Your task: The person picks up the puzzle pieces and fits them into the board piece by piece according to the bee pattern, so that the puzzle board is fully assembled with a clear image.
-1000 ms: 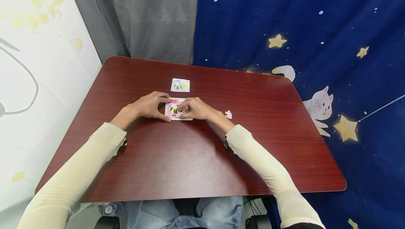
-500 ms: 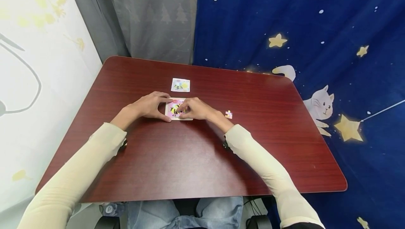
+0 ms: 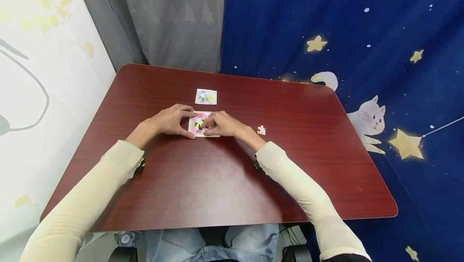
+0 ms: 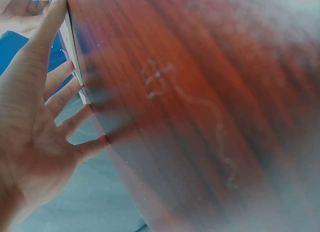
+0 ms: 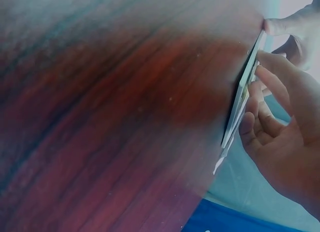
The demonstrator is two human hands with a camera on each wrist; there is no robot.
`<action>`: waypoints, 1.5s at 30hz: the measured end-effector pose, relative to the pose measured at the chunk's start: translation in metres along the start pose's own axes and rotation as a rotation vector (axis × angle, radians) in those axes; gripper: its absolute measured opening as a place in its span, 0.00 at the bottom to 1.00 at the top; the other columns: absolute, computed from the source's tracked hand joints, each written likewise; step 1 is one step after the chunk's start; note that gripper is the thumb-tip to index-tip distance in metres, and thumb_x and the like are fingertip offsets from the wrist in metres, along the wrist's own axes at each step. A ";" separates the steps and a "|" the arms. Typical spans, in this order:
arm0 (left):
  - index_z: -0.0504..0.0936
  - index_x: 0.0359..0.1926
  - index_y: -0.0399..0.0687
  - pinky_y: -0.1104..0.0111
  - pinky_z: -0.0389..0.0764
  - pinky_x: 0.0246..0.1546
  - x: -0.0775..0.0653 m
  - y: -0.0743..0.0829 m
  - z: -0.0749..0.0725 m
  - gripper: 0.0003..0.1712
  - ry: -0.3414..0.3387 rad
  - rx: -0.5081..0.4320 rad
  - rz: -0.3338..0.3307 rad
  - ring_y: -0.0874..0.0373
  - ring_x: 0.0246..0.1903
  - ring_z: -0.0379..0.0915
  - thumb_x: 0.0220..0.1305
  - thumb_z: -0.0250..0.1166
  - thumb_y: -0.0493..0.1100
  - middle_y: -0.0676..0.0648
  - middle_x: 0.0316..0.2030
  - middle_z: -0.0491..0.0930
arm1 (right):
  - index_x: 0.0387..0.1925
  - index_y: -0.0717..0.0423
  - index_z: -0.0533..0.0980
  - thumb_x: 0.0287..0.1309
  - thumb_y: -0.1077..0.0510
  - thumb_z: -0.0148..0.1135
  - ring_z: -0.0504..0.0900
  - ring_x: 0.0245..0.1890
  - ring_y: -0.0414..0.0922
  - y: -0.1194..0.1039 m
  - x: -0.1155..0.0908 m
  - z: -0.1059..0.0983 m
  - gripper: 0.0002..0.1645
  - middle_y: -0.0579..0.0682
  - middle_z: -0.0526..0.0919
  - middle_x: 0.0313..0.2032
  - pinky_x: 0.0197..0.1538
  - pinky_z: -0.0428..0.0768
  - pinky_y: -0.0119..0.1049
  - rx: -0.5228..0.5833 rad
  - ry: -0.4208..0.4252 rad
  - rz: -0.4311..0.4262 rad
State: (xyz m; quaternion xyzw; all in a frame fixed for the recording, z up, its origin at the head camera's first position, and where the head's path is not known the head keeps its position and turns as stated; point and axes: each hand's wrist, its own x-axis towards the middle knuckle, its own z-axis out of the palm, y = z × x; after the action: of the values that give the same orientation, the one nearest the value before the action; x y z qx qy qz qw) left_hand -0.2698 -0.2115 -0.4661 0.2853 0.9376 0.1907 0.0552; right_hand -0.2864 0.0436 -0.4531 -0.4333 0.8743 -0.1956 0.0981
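A small jigsaw puzzle with a bee picture on pink, in a pale frame, lies flat on the table. My left hand holds its left side, thumb at the near corner and forefinger at the far edge; the left wrist view shows these fingers spread and fairly straight. Over the puzzle's right half, my right hand has its thumb and curled fingers close together on a puzzle piece that they mostly hide. In the right wrist view the fingertips meet the thin puzzle board from above.
One loose puzzle piece, pink and yellow, lies right of the right wrist. A pale bee picture card lies beyond the puzzle. The brown table has a front edge close to the person's lap; curtains hang behind it.
Both hands stay at the puzzle almost unmoved. The right fingertips shift slightly on it, and a pale piece edge visible by the thumb a second ago is no longer seen. The head view shifts slightly.
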 end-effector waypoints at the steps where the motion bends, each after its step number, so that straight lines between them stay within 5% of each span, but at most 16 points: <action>1: 0.78 0.70 0.48 0.45 0.67 0.69 0.000 0.000 0.000 0.55 0.002 -0.001 0.002 0.44 0.71 0.60 0.45 0.81 0.70 0.44 0.68 0.71 | 0.50 0.50 0.89 0.62 0.52 0.75 0.83 0.42 0.40 0.000 0.000 0.000 0.15 0.46 0.86 0.42 0.45 0.78 0.28 -0.003 -0.001 -0.003; 13: 0.78 0.70 0.49 0.45 0.67 0.69 0.000 -0.001 0.000 0.55 0.004 0.000 0.002 0.44 0.71 0.61 0.44 0.81 0.70 0.45 0.68 0.72 | 0.50 0.49 0.88 0.62 0.52 0.75 0.82 0.42 0.39 -0.003 0.001 0.000 0.15 0.46 0.85 0.42 0.44 0.78 0.29 0.009 -0.002 0.037; 22: 0.78 0.70 0.50 0.47 0.66 0.70 0.001 -0.002 0.000 0.55 0.004 0.003 0.002 0.45 0.72 0.60 0.44 0.81 0.70 0.46 0.68 0.71 | 0.46 0.46 0.90 0.56 0.52 0.80 0.84 0.41 0.37 -0.006 0.004 0.002 0.15 0.43 0.88 0.43 0.43 0.79 0.28 0.072 0.017 0.172; 28: 0.77 0.71 0.49 0.46 0.65 0.70 0.001 -0.002 0.000 0.56 -0.008 -0.001 -0.006 0.44 0.72 0.59 0.45 0.81 0.71 0.45 0.69 0.71 | 0.42 0.45 0.91 0.53 0.51 0.82 0.83 0.36 0.35 -0.011 0.006 0.002 0.13 0.40 0.89 0.34 0.41 0.78 0.28 0.128 0.031 0.265; 45: 0.76 0.72 0.51 0.45 0.68 0.68 0.002 -0.001 0.000 0.56 -0.021 0.006 -0.005 0.44 0.72 0.59 0.46 0.80 0.71 0.45 0.70 0.69 | 0.36 0.42 0.90 0.54 0.46 0.81 0.82 0.33 0.35 -0.014 0.006 0.008 0.10 0.37 0.86 0.28 0.38 0.76 0.28 0.035 0.080 0.274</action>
State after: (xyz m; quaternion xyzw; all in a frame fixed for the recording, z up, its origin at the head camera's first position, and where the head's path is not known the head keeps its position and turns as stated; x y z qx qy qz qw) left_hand -0.2717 -0.2110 -0.4662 0.2849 0.9384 0.1848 0.0647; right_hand -0.2776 0.0290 -0.4542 -0.3000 0.9248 -0.2129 0.0965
